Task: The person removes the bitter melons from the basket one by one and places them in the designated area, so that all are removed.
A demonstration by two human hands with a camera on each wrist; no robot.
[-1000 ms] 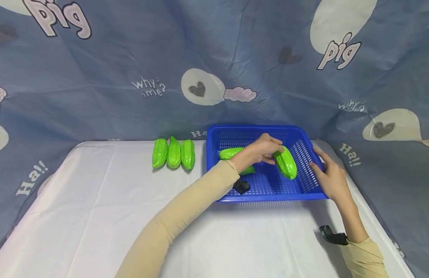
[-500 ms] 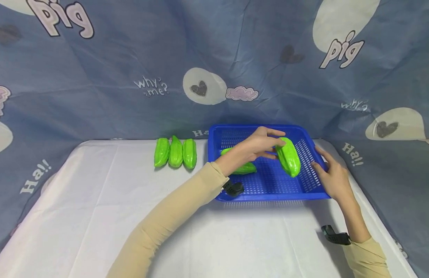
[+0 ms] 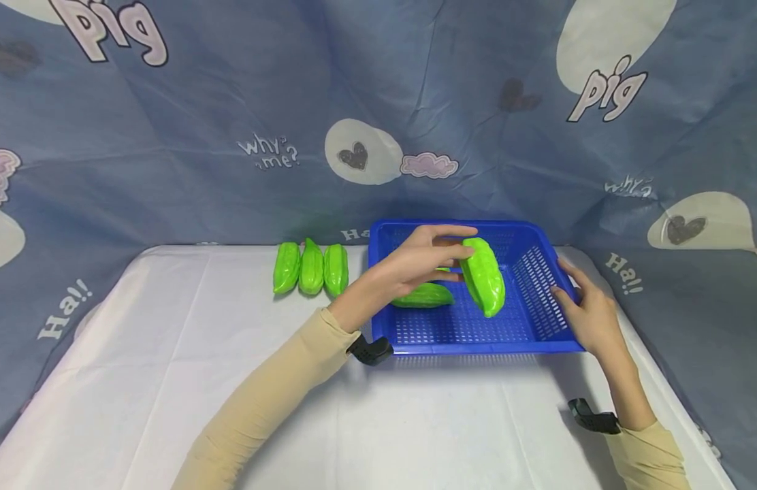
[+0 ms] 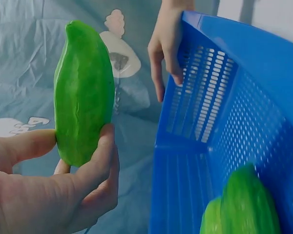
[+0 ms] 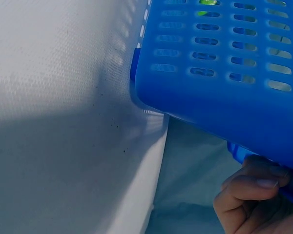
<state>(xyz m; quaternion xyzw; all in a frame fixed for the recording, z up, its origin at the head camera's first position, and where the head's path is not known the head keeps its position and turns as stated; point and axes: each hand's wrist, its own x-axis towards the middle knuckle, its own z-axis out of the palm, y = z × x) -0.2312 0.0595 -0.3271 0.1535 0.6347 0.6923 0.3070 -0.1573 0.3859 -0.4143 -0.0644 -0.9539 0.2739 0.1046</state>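
My left hand (image 3: pixel 415 262) pinches a glossy green bitter melon (image 3: pixel 484 278) between thumb and fingers, above the blue plastic basket (image 3: pixel 476 348). In the left wrist view the held bitter melon (image 4: pixel 84 95) stands nearly upright, its stem end up. My right hand (image 3: pixel 589 313) grips the basket's right rim, and the right wrist view shows curled fingers (image 5: pixel 254 192) at that rim. Inside, at the basket's left, lies a bitter melon (image 3: pixel 424 295); another behind it is mostly hidden by my left hand.
Three more bitter melons (image 3: pixel 311 269) lie side by side on the white table cover (image 3: pixel 231 327), left of the basket. A blue-grey printed cloth (image 3: pixel 231 184) hangs right behind the table. Each wrist bears a black strap-on device (image 3: pixel 371 350).
My left hand, still holding the bitter melon, shifts slightly right at first, then draws back left over the basket. My right hand keeps its place on the rim.
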